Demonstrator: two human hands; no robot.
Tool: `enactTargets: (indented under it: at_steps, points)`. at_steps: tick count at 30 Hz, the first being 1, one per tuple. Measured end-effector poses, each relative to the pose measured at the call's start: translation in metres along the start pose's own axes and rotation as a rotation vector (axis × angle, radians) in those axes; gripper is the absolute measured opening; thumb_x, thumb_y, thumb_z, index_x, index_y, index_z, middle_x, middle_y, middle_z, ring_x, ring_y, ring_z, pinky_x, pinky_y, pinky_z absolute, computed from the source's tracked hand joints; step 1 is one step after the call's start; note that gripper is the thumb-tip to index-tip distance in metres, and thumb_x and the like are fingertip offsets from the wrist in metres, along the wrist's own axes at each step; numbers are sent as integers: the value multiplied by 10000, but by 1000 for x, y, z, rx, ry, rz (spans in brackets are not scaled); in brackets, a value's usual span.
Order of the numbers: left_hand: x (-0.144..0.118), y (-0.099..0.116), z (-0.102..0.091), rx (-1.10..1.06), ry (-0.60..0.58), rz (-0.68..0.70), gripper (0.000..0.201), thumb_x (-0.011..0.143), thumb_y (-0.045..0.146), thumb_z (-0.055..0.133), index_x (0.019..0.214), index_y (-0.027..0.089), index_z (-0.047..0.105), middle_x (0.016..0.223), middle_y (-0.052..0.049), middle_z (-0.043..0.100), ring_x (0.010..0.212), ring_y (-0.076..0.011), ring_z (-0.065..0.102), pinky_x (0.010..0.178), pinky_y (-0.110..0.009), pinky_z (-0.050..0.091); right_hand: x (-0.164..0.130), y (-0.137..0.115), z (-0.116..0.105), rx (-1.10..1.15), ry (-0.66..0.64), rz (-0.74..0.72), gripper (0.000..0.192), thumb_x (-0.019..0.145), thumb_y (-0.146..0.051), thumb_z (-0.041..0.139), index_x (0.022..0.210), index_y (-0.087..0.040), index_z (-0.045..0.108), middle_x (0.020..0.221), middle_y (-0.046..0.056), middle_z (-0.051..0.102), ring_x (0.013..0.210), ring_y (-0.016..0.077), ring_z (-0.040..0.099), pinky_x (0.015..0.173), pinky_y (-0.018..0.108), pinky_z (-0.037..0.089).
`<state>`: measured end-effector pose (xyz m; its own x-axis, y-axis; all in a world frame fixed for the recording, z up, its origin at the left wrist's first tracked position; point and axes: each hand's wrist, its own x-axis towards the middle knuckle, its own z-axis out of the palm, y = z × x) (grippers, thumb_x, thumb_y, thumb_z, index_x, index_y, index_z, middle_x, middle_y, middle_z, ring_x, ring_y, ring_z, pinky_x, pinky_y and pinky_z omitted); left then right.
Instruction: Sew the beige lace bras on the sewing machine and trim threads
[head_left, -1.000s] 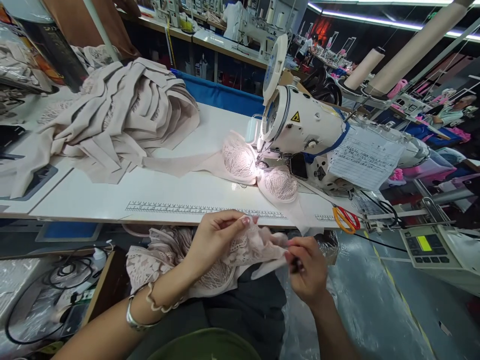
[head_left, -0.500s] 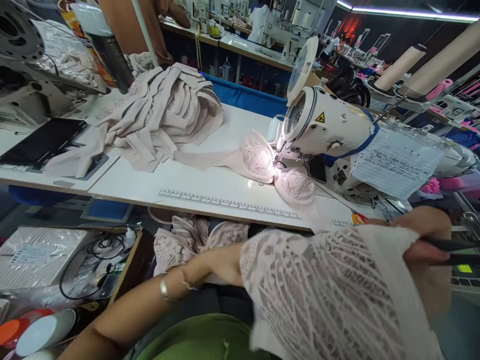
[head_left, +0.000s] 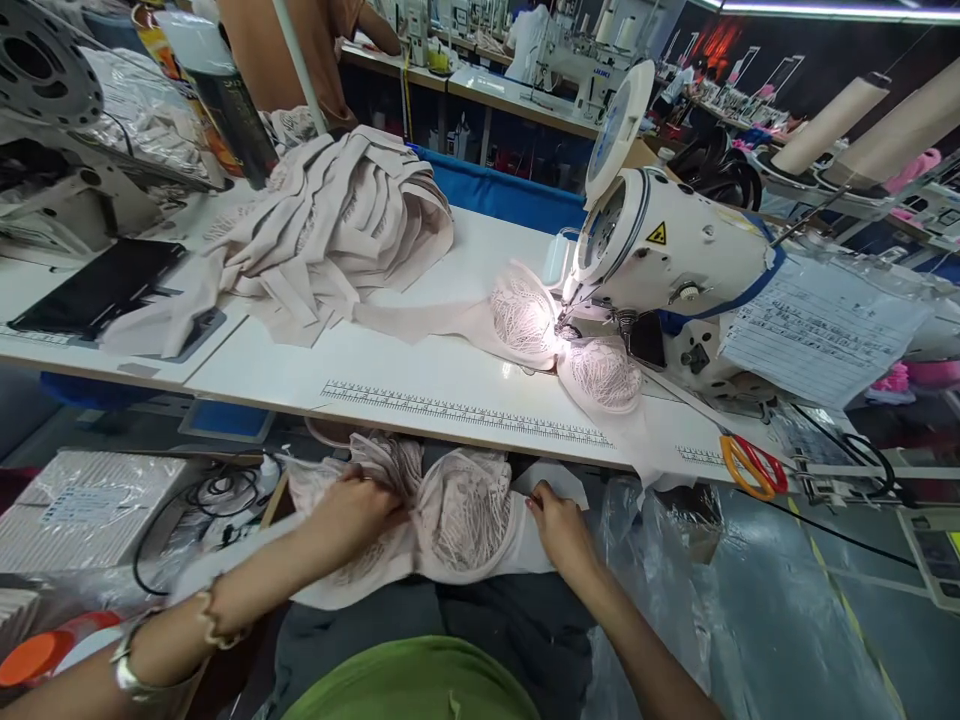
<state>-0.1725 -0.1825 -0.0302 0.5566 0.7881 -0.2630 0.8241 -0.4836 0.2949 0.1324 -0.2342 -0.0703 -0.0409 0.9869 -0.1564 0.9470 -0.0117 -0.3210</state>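
A pale pink lace bra (head_left: 466,520) lies across my lap below the table edge. My left hand (head_left: 356,518) is closed on its left side, fingers bent over the lace; the fingertips are partly hidden. On the right, my right hand (head_left: 561,528) pinches the fabric of the bra's wing between thumb and finger. A second pale pink bra (head_left: 604,375) rests on the table, the join of its cups under the lit needle area of the sewing machine (head_left: 645,235). More lace fabric (head_left: 386,458) bunches behind my left hand.
A heap of pale pink bra pieces (head_left: 337,215) covers the table's left part. A printed ruler (head_left: 465,412) runs along the front edge. Scissors (head_left: 750,468) with orange and red handles lie at the right edge. A box (head_left: 90,510) stands lower left, clear plastic (head_left: 649,590) hangs right.
The lace bra, raised close on the right before, is now down on my lap. Both hands have moved left and lower; the dark item by my right hand is gone from it.
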Motion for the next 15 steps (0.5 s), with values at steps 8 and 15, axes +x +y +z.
enactTargets:
  at_steps: [8, 15]
  points:
    - [44, 15, -35, -12, 292, 633, 199, 996, 165, 507, 940, 167, 699, 935, -98, 699, 824, -221, 649, 763, -316, 495, 3, 22, -40, -174, 125, -414, 223, 987, -202, 500, 920, -202, 712, 754, 88, 727, 745, 232, 696, 676, 314, 508]
    - [181, 52, -115, 56, 390, 758, 252, 1009, 77, 413, 1003, 86, 665, 1042, -131, 694, 925, -222, 583, 874, -341, 476, 101, 51, -164, -346, 484, -401, 270, 937, -162, 510, 1105, -202, 717, 910, 93, 728, 844, 234, 672, 682, 298, 502]
